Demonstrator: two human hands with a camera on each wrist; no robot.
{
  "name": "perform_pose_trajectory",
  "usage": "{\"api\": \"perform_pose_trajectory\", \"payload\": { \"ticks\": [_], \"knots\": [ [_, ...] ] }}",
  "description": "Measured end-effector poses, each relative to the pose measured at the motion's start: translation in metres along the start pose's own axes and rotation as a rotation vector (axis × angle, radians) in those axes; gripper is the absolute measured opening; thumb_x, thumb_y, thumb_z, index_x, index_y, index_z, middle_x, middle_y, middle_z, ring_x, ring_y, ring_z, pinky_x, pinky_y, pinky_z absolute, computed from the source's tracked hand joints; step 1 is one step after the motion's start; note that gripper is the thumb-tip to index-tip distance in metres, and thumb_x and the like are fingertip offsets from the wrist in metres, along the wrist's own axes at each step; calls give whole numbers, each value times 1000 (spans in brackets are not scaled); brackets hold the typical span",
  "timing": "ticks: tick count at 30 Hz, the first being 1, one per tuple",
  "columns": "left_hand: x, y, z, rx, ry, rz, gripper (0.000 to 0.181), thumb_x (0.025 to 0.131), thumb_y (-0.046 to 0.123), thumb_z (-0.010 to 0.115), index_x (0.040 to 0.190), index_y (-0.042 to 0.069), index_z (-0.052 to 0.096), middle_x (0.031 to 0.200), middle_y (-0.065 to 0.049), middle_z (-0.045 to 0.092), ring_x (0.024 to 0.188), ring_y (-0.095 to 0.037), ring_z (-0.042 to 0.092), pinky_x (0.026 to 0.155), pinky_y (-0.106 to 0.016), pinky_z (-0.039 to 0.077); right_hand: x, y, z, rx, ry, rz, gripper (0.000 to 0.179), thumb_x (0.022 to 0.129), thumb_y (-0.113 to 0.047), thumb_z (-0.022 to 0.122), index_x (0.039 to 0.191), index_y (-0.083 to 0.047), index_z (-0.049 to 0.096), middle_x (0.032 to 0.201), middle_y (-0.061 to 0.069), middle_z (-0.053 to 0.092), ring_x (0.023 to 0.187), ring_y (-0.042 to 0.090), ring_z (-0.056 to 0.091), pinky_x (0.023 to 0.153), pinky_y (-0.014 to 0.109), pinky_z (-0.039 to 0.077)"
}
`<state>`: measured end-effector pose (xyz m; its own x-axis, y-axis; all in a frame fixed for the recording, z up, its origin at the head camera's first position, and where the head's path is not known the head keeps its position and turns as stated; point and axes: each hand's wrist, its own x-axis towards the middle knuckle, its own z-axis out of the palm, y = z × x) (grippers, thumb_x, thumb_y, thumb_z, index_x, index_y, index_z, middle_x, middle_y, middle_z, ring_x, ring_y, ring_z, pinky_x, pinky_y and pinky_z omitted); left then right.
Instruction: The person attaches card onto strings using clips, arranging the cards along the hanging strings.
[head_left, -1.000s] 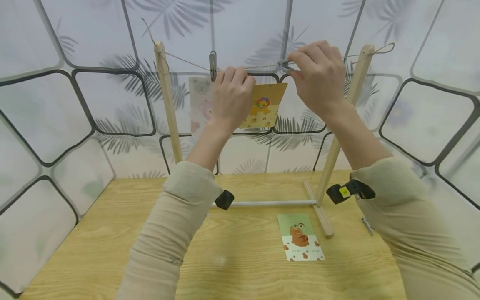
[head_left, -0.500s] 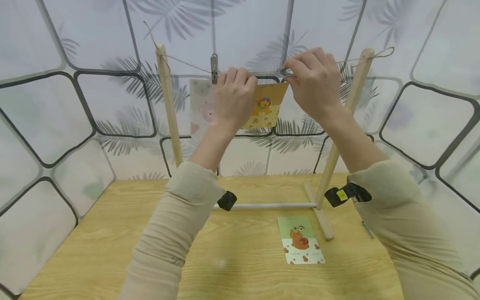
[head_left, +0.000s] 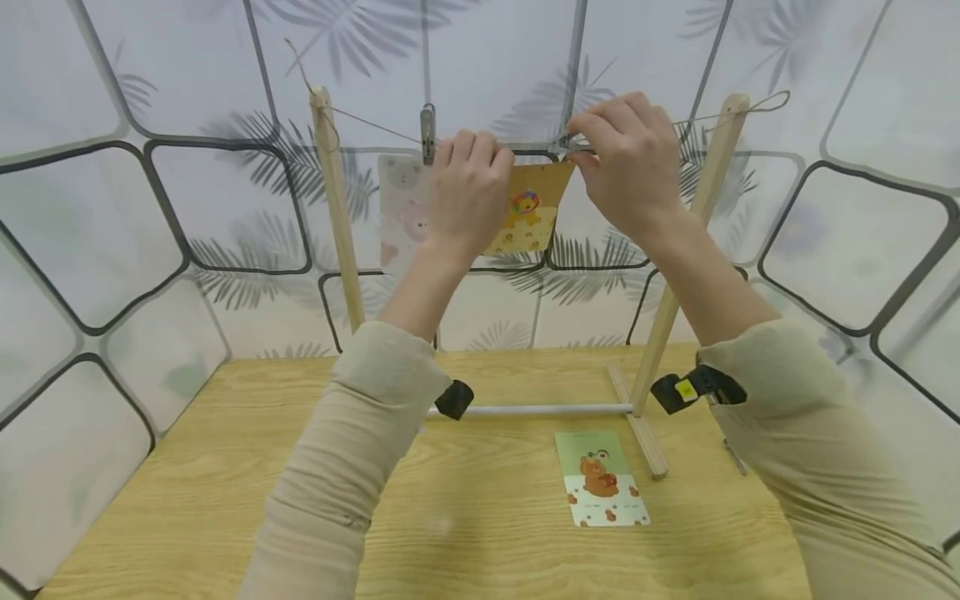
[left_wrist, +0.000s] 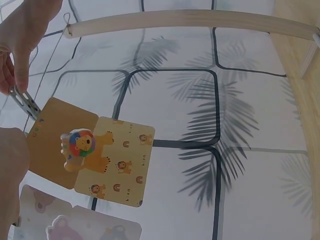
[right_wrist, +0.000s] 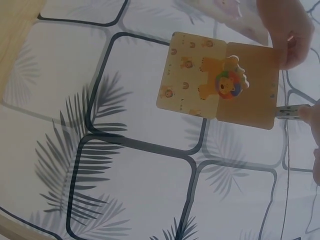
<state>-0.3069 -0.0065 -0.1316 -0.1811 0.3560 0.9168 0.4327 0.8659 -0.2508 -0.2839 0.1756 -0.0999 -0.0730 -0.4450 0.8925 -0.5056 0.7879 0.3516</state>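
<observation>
My left hand (head_left: 471, 192) grips the top edge of a yellow-and-orange lion card (head_left: 534, 208) at the string (head_left: 375, 127). With thumb and fingers, my right hand (head_left: 630, 162) pinches a grey clothespin (head_left: 561, 144) at the card's upper right corner. In the right wrist view the tip of the clothespin (right_wrist: 287, 112) meets the edge of the lion card (right_wrist: 250, 85); whether it bites on the card I cannot tell. A pale pink bear card (head_left: 401, 212) hangs left of my left hand, under an upright grey clothespin (head_left: 427, 133).
Two wooden posts (head_left: 337, 208) hold the string, with a white rod (head_left: 540, 410) low between them. On the wooden table (head_left: 225, 500) lies a green-and-white bear card (head_left: 600, 479). Another clothespin (head_left: 735, 457) lies by my right sleeve.
My right hand has shifted slightly left and down, bringing the clothespin to the lion card's corner. The left hand keeps its grip on the card almost in place.
</observation>
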Motion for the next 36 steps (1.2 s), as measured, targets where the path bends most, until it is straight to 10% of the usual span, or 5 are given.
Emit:
{"api": "perform_pose_trajectory", "payload": {
  "ticks": [25, 36],
  "knots": [
    [7, 4, -1, 64, -118, -54, 21, 84, -4, 44, 90, 2, 63, 92, -9, 55, 92, -26, 47, 85, -36, 36, 1, -4, -2, 16, -8, -27, 17, 77, -4, 70, 94, 2, 68, 93, 15, 65, 89, 34, 54, 69, 44, 41],
    [7, 6, 2, 80, 14, -1, 18, 82, -3, 46, 84, 3, 62, 87, -9, 56, 88, -26, 49, 83, -36, 37, 1, -5, -3, 30, -17, -24, 17, 75, -2, 72, 92, 2, 69, 92, 14, 67, 89, 33, 55, 70, 44, 41]
  ]
}}
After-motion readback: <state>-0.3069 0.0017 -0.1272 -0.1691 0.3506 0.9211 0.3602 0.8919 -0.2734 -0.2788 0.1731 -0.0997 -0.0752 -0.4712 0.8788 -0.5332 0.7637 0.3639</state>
